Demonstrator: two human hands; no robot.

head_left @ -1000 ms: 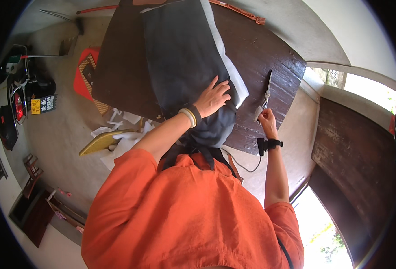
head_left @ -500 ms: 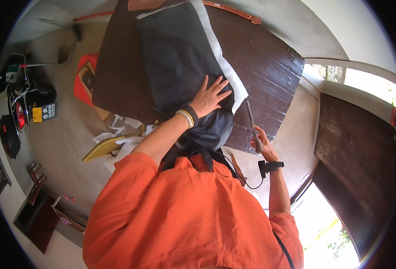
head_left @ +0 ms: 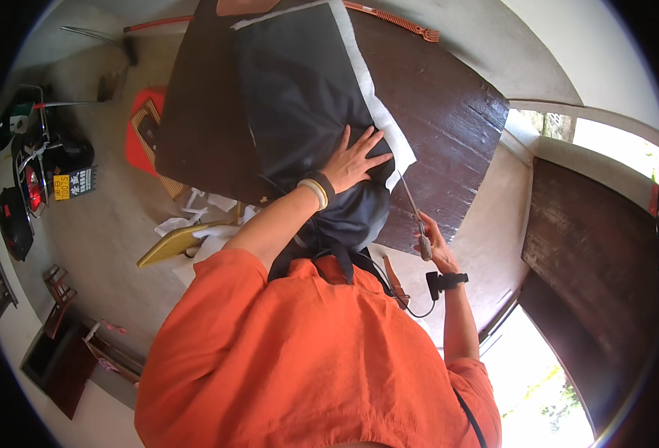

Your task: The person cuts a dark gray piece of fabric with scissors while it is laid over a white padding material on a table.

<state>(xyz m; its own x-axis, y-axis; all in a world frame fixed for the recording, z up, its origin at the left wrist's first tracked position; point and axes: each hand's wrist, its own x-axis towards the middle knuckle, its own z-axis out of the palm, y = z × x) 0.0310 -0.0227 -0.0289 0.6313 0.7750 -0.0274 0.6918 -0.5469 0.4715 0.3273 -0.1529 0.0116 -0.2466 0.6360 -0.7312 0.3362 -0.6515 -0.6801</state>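
Observation:
Black fabric [head_left: 300,82] with a white layer [head_left: 367,82] showing along its right edge lies over the dark brown table [head_left: 441,97] and hangs down toward my body. My left hand [head_left: 355,160] rests flat on the black fabric with its fingers spread, close to the white edge. At the table's near right side, my right hand [head_left: 439,245] is closed round the handle of what look like scissors [head_left: 411,201], long-bladed with a dull thick handle. Their tip points at the lower end of the white strip. My palm and the viewing angle hide part of the handle.
An orange-red comb-like strip [head_left: 397,21] lies along the table's far edge. On the left are a red stool [head_left: 139,142], white scraps [head_left: 221,202] and a gold-coloured flat piece [head_left: 173,245]. A motorbike [head_left: 42,164] stands farther left; a dark panel [head_left: 591,246] is at right.
The scissors and my right hand have shifted slightly left and nearer, and their tip now sits at the white strip's lower edge. My left hand and the fabric have moved a little right.

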